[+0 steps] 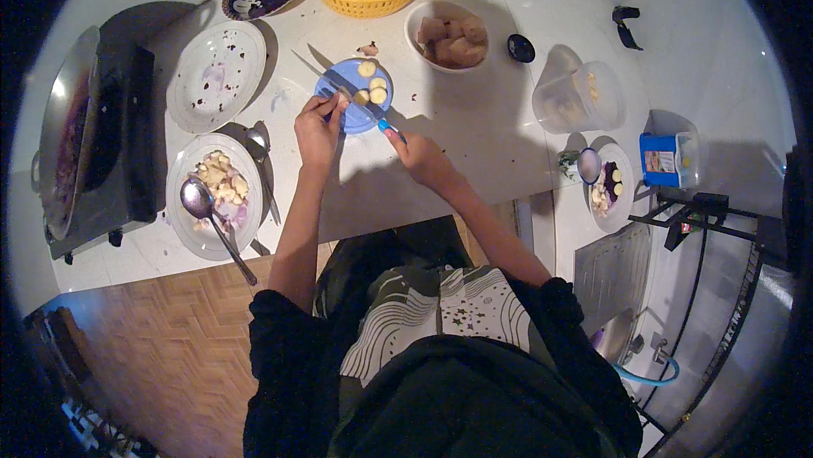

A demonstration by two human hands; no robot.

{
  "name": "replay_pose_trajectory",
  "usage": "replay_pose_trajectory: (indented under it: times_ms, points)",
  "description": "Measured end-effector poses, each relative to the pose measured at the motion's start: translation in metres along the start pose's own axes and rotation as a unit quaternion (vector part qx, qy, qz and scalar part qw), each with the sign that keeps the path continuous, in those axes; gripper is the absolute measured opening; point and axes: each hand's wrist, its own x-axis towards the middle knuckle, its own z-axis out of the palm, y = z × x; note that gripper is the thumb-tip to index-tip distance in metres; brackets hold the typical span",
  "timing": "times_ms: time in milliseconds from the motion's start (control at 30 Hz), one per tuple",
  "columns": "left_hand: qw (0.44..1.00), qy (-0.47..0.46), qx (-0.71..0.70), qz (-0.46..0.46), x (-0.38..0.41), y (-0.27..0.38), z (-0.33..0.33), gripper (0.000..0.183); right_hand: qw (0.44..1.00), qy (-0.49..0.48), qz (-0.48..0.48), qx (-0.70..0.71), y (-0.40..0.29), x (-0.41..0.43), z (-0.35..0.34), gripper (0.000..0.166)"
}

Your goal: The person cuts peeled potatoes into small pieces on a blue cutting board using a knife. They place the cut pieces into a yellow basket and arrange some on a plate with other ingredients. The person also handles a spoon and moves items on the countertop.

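My right hand (pixel 427 156) grips the blue handle of a kitchen knife (pixel 364 113), its blade lying diagonally across a small blue plate (pixel 356 126). Fingers of my left hand (pixel 317 131) pinch a small pale piece of food (pixel 343 97) against the plate, right beside the blade. Several round pale yellow slices (pixel 378 95) rest on the plate's right half. Just beyond its rim, a small brownish scrap (pixel 368 49) lies on the white counter (pixel 381 169).
At left, a wide pan (pixel 70 134) sits on a black stove (pixel 130 159). Near it are a stained white plate (pixel 203 102) and a plate of chopped food (pixel 219 182) with a spoon. Farther back stand a yellow colander (pixel 368 6) and a bowl of brownish chunks (pixel 452 42). A clear container (pixel 565 99) stands right.
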Motion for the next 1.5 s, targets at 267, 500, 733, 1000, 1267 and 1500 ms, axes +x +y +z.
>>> replay_pose_trajectory:
  times_ms: [267,500,733,1000,1267,1500]
  points:
    - [0.999,-0.021,0.014,-0.031,0.002,0.000,0.002,0.018,0.985,0.009,-0.139,-0.105,0.012,0.007,0.002,0.044]
    - [0.995,0.086,-0.017,-0.042,0.028,0.001,-0.016,0.020,1.000,-0.019,-0.007,-0.024,0.012,0.015,-0.001,0.043]
    - [0.949,-0.149,0.248,0.125,0.117,-0.018,0.022,0.034,0.998,-0.028,0.040,-0.026,0.003,0.012,-0.003,0.054]
    - [0.924,-0.133,0.338,0.120,0.108,-0.033,0.040,0.048,0.989,-0.091,0.103,-0.055,0.005,0.015,-0.004,0.056]
    - [0.931,-0.113,0.324,0.122,0.106,-0.036,0.042,0.048,0.983,-0.102,0.122,-0.096,0.008,0.014,-0.001,0.054]
    - [0.947,-0.100,0.287,0.103,0.105,-0.039,0.034,0.044,0.986,-0.076,0.094,-0.117,0.000,0.017,-0.002,0.053]
